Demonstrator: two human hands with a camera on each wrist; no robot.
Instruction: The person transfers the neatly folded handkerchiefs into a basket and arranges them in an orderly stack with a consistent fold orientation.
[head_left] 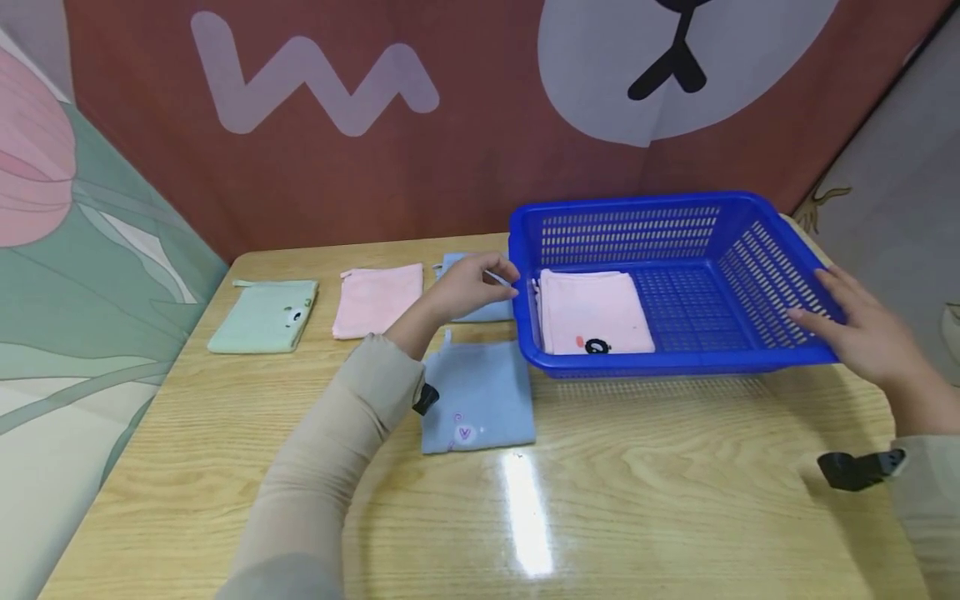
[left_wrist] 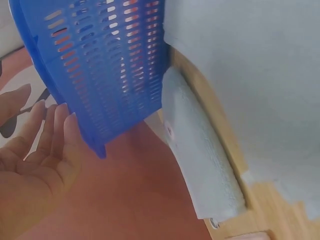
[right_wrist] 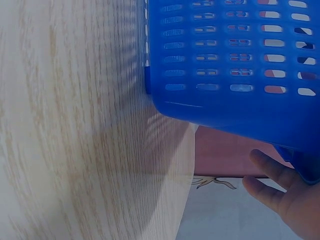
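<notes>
We see the blue basket (head_left: 675, 361) lying between the two hands, directly to the right of the left hand (head_left: 474, 287) and to the left of the right hand (head_left: 870, 337), with its long axis running from one hand across to the other. The left hand is at the near-left end of the rim, its fingers straight and loose and its thumb held apart, pinching nothing; whether the fingertips touch the rim or stop just beside it, we cannot tell. The right hand holds the opposite end, thumb over the rim. Inside, the folded pink cloth (head_left: 596, 308) lies just right of the left hand and well apart from the right, so the left is nearer to it. Below the left hand we find the rear blue cloth (head_left: 487, 314), partly covered by it; toward the body from that hand lies the front blue cloth (head_left: 480, 396). From the left wrist we make out a small pink mark on the rear blue cloth, which the hand masks in the head view. The right wrist view shows us two spread fingers outside the basket wall, beneath the rim, while the thumb appears only from the head.
</notes>
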